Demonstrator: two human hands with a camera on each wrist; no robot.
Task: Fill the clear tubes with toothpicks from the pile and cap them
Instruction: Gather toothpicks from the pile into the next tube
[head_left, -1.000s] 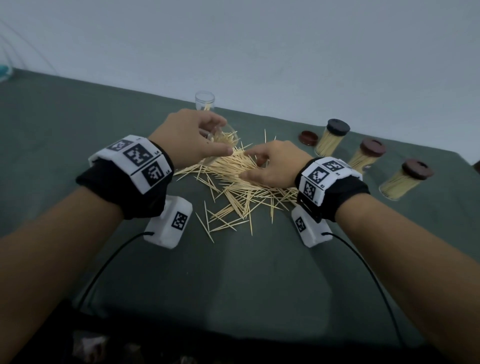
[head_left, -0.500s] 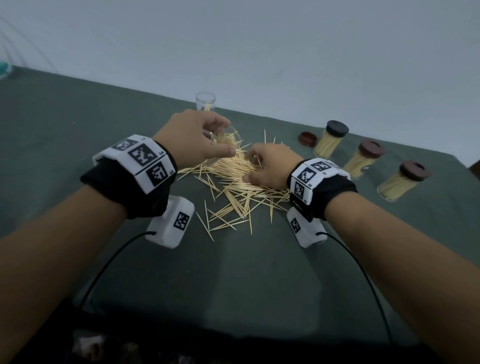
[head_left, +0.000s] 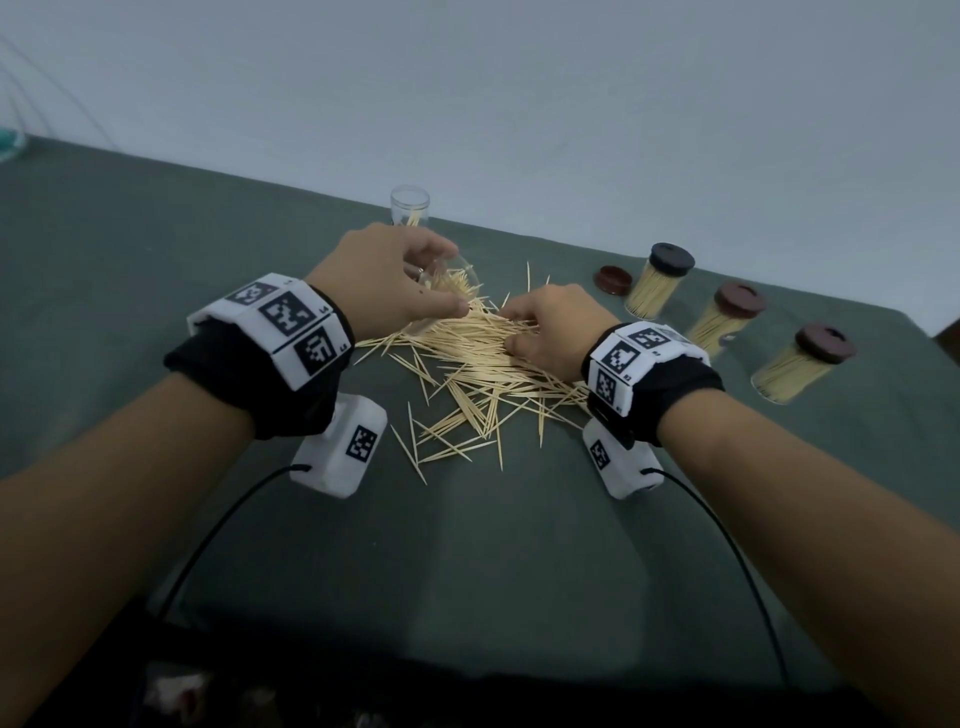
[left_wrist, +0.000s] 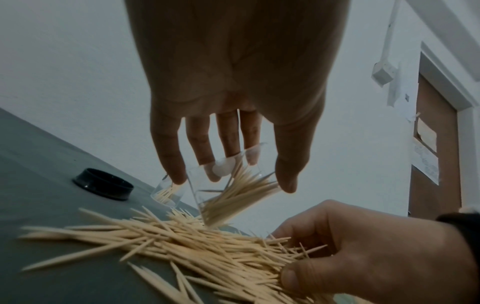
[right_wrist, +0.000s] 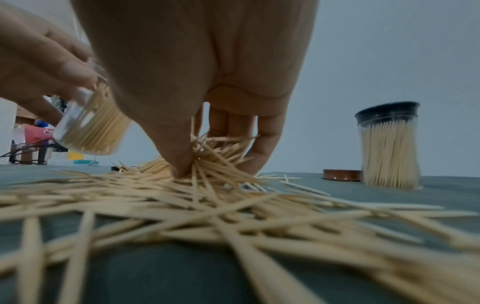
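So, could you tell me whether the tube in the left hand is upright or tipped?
Tipped. The left hand holds the clear tube at a slant above the toothpick pile, partly filled, uncapped.

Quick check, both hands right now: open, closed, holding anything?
Left hand: grips a tilted clear tube partly filled with toothpicks.
Right hand: fingers curled, pinching toothpicks from the pile.

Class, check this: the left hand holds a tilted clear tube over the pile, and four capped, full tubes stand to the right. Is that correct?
Only the count is wrong. The left hand does hold a tilted clear tube over the pile, but the head view shows three capped tubes, not four.
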